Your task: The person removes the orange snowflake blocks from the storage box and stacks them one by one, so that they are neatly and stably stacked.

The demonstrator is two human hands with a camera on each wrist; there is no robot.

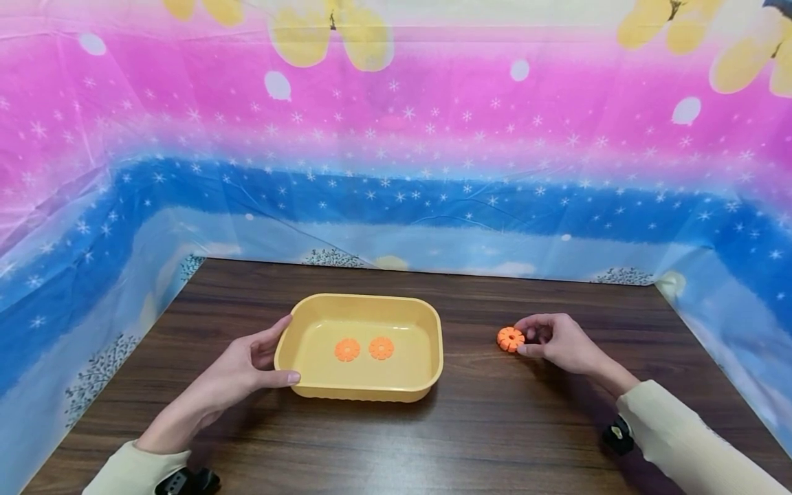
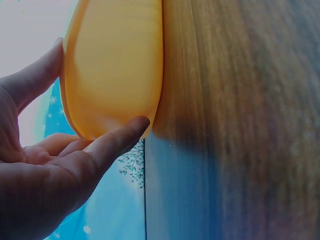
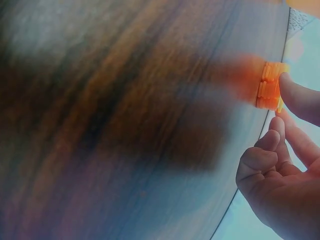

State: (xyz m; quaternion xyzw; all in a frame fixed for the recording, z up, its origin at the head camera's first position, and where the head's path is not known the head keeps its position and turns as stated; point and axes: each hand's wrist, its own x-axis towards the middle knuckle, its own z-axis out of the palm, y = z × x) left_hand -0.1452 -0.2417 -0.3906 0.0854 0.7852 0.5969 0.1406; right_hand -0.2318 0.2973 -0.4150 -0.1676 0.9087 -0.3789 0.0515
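Note:
A shallow yellow plastic basin (image 1: 359,393) with rounded corners stands on the table. Inside it, two flat orange notched discs (image 1: 347,350) (image 1: 381,348) lie side by side. My left hand (image 1: 238,371) grips the basin's left end, thumb over the near corner of the rim and fingers along the outer wall; in the left wrist view the hand (image 2: 60,170) spans the end of the basin (image 2: 117,65). To the right of the basin, my right hand (image 1: 566,344) pinches a small stack of orange notched discs (image 1: 510,339) between thumb and forefinger. The right wrist view shows the stack (image 3: 268,87) edge-on, close to the tabletop.
The dark wood-grain table (image 1: 383,447) extends on all sides of the basin. A printed cloth (image 1: 396,199) with snowflakes hangs behind the table and along both sides. Black straps with cameras (image 1: 185,481) sit at both wrists, below cream sleeves (image 1: 687,426).

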